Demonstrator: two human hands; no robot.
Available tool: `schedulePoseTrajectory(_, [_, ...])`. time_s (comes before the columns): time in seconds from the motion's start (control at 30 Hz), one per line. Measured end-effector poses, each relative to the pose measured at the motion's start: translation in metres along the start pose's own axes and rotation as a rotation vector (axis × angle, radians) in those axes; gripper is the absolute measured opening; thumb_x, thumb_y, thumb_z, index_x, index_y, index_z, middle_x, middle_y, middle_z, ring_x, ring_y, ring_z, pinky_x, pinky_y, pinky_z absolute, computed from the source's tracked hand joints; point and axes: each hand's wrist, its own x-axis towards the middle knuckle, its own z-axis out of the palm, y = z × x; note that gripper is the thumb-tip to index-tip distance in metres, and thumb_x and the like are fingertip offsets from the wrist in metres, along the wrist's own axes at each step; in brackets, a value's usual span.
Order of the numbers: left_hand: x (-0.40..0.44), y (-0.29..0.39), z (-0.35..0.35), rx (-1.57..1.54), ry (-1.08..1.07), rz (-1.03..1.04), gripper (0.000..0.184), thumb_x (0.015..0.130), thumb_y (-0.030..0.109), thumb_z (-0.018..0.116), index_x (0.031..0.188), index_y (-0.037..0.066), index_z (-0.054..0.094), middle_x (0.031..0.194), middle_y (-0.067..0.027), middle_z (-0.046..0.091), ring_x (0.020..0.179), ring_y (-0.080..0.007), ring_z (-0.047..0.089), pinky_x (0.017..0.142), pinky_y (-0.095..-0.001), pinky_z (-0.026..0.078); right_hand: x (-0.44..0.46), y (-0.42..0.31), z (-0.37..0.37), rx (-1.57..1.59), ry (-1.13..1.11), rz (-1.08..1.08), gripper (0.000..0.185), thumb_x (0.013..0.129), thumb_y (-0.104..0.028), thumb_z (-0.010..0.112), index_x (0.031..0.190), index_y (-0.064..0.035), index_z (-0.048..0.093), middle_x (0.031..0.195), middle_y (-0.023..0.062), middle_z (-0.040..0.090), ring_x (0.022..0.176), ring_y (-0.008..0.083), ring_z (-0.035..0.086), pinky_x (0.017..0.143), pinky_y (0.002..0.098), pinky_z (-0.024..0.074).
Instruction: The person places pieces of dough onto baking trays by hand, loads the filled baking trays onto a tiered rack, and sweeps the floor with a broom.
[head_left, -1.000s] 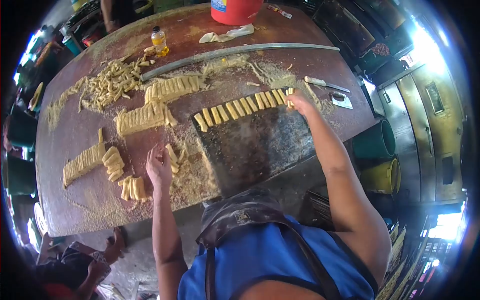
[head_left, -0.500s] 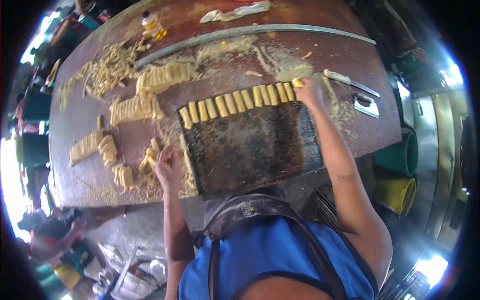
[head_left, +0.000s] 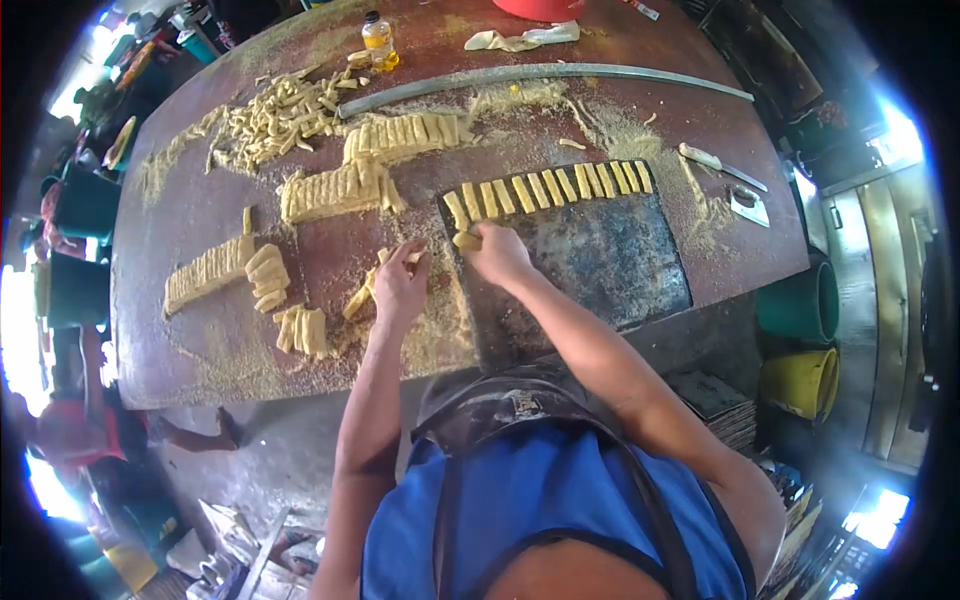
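Observation:
A dark baking tray lies at the table's front edge, with a row of several dough sticks along its far side. My right hand is over the tray's left end, its fingers closed on a dough stick just below the row. Left of the tray, my left hand pinches a pale dough piece at its fingertips. Another loose dough stick lies beside that hand. Further left are a small dough bundle and stacked cut dough.
Behind are more cut dough rows, a heap of dough pieces, a long metal bar and an oil bottle. A knife and a metal scraper lie right. Part of another person shows at left.
My right hand has moved from the row's right end to the tray's left end and now holds a stick there. My left hand has closed on a dough piece. The view has shifted.

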Motion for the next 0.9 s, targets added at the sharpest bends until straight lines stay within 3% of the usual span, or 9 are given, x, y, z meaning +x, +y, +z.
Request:
schedulePoseTrajectory(0.07, [-0.003, 0.000, -0.007, 0.050, -0.066, 0.003, 0.028, 0.091, 0.019, 0.066, 0.117, 0.011, 0.068, 0.106, -0.0154, 0.069, 0.083, -0.0237, 0.069, 0.073, -0.0362, 0.053, -0.003, -0.002, 0.019, -0.175, 0.138, -0.065, 0.029, 0.088, -0.037, 0.072, 0.101, -0.0111, 0.067, 0.085, 0.0046, 0.071, 0.069, 0.0132, 0.065, 0.062, 0.0267, 0.0547])
schedulePoseTrajectory(0.13, [-0.002, -0.013, -0.004, 0.125, -0.072, 0.043, 0.032, 0.091, 0.023, 0.067, 0.120, 0.011, 0.067, 0.116, -0.0147, 0.066, 0.090, -0.0226, 0.068, 0.077, -0.0357, 0.055, -0.004, -0.010, 0.002, 0.150, -0.127, 0.215, 0.033, 0.084, -0.042, 0.074, 0.096, -0.0122, 0.069, 0.082, 0.0053, 0.071, 0.072, 0.0116, 0.067, 0.061, 0.0292, 0.0556])
schedulePoseTrajectory(0.17, [-0.004, -0.014, 0.002, 0.106, -0.120, 0.043, 0.034, 0.091, 0.024, 0.069, 0.122, 0.011, 0.067, 0.118, -0.0133, 0.066, 0.090, -0.0240, 0.069, 0.080, -0.0368, 0.056, -0.004, -0.007, -0.008, 0.138, -0.094, 0.212, 0.035, 0.084, -0.044, 0.074, 0.096, -0.0119, 0.070, 0.083, 0.0052, 0.072, 0.074, 0.0093, 0.067, 0.061, 0.0300, 0.0559])
schedulePoseTrajectory(0.27, [-0.009, 0.000, 0.026, 0.108, -0.241, 0.034, 0.040, 0.090, 0.030, 0.072, 0.125, 0.013, 0.064, 0.129, -0.0111, 0.060, 0.096, -0.0258, 0.068, 0.088, -0.0415, 0.058, -0.007, 0.010, -0.017, -0.092, 0.037, 0.103, 0.042, 0.087, -0.044, 0.072, 0.102, -0.0047, 0.071, 0.089, 0.0157, 0.073, 0.084, 0.0287, 0.071, 0.075, 0.0417, 0.0580])
schedulePoseTrajectory(0.37, [-0.011, 0.024, 0.045, 0.341, -0.242, 0.145, 0.050, 0.086, 0.036, 0.075, 0.128, 0.013, 0.061, 0.135, -0.0099, 0.052, 0.118, -0.0238, 0.056, 0.093, -0.0410, 0.055, -0.007, 0.015, -0.017, -0.165, 0.093, 0.056, 0.040, 0.087, -0.041, 0.071, 0.105, -0.0044, 0.070, 0.094, 0.0196, 0.072, 0.091, 0.0374, 0.070, 0.081, 0.0466, 0.0560])
schedulePoseTrajectory(0.47, [-0.012, 0.018, 0.055, 0.464, -0.178, 0.320, 0.051, 0.084, 0.036, 0.076, 0.126, 0.013, 0.062, 0.134, -0.0109, 0.051, 0.118, -0.0284, 0.056, 0.095, -0.0419, 0.053, -0.009, 0.027, -0.017, -0.165, 0.238, -0.027, 0.031, 0.088, -0.035, 0.069, 0.103, -0.0074, 0.072, 0.093, 0.0195, 0.072, 0.090, 0.0367, 0.070, 0.079, 0.0450, 0.0559])
schedulePoseTrajectory(0.67, [-0.015, 0.016, 0.050, 0.317, -0.192, 0.225, 0.048, 0.083, 0.026, 0.074, 0.126, 0.010, 0.061, 0.127, -0.0124, 0.056, 0.116, -0.0320, 0.058, 0.097, -0.0415, 0.050, 0.015, 0.049, 0.001, 0.173, 0.145, -0.189, 0.020, 0.085, -0.021, 0.068, 0.100, -0.0083, 0.074, 0.088, 0.0212, 0.070, 0.084, 0.0375, 0.069, 0.078, 0.0437, 0.0555])
schedulePoseTrajectory(0.8, [-0.016, 0.023, 0.043, 0.247, -0.188, 0.238, 0.049, 0.083, 0.024, 0.075, 0.127, 0.008, 0.061, 0.126, -0.0134, 0.058, 0.115, -0.0322, 0.059, 0.096, -0.0421, 0.050, 0.012, 0.042, -0.009, 0.240, 0.058, -0.148, 0.020, 0.083, -0.007, 0.068, 0.102, -0.0074, 0.075, 0.088, 0.0185, 0.073, 0.074, 0.0292, 0.071, 0.071, 0.0385, 0.0574])
schedulePoseTrajectory(0.9, [-0.033, 0.038, 0.001, 0.196, -0.032, 0.043, 0.052, 0.084, 0.027, 0.077, 0.130, 0.009, 0.060, 0.128, -0.0133, 0.062, 0.110, -0.0286, 0.064, 0.096, -0.0399, 0.053, 0.008, 0.048, -0.015, 0.285, 0.071, -0.209, 0.016, 0.089, -0.013, 0.067, 0.101, -0.0052, 0.073, 0.085, 0.0135, 0.074, 0.061, 0.0195, 0.066, 0.058, 0.0314, 0.0550])
